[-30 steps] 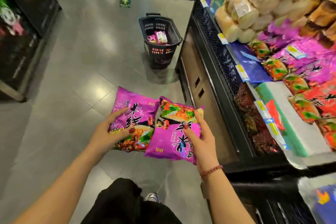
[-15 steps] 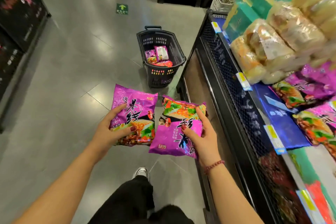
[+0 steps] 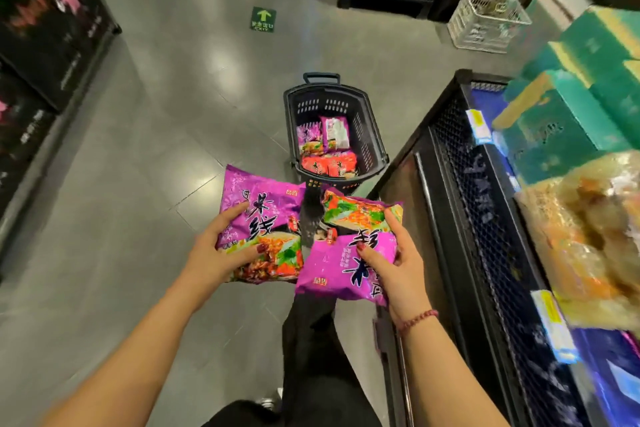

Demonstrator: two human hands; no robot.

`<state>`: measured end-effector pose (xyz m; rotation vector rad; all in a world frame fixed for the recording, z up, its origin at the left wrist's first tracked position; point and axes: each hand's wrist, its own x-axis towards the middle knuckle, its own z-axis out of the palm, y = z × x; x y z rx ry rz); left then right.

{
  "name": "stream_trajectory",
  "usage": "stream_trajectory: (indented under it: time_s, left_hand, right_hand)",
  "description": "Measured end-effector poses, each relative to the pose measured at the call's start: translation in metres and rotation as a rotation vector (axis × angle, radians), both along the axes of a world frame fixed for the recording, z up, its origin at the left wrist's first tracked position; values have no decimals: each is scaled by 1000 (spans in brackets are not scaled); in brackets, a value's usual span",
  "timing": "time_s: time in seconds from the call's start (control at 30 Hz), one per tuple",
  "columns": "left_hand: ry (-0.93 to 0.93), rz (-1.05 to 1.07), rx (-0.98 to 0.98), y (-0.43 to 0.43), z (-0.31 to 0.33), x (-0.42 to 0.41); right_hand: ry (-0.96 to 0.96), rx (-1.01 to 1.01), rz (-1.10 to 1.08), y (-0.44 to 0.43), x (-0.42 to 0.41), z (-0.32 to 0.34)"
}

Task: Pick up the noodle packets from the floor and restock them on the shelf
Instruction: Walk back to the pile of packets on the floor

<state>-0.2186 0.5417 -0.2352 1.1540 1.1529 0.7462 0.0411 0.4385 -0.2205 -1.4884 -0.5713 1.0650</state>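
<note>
My left hand (image 3: 218,253) grips a purple noodle packet (image 3: 263,204) by its lower left edge, thumb across its face. Close beside it, my right hand (image 3: 398,263) grips a second purple noodle packet (image 3: 339,270), which is turned upside down. Both packets are held in the air in front of me, over the grey floor. Ahead stands a black shopping basket (image 3: 367,114) on the floor, with more noodle packets (image 3: 327,149) inside, purple and red. The shelf (image 3: 485,218) runs along my right, its black mesh front just right of my right hand.
Teal boxes (image 3: 568,107) and bagged goods (image 3: 588,225) lie on the right shelf. A white wire basket (image 3: 485,21) stands at the far right. A dark display unit (image 3: 45,28) lines the left side. A green arrow sign (image 3: 263,19) is stuck on the floor ahead.
I have moved forward along the aisle, so the black basket is nearer and the shelf goods have slid past on the right. Both hands keep their grip on the packets.
</note>
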Motion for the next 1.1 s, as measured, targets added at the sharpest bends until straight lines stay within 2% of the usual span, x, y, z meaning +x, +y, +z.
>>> stream_trajectory:
  time_s: [0.3,0.53,0.8,0.97,1.1]
  left_hand:
    - [23,52,-21,165,9,97]
    - [-8,57,-90,265,1,142]
    - [46,-94,-106,389,-26,187]
    - [125,-183,-137,446,-53,214]
    - [163,-122,-156,468,-90,238]
  right_hand:
    - [-137,-50,84,180,99,-11]
    - [-110,-112,71,280,141,-18]
    - [-19,-143,-75,376,174,-28]
    - [-57,-204,-62,426,201,-45]
    - [-74,-261,-25,465,231,-75]
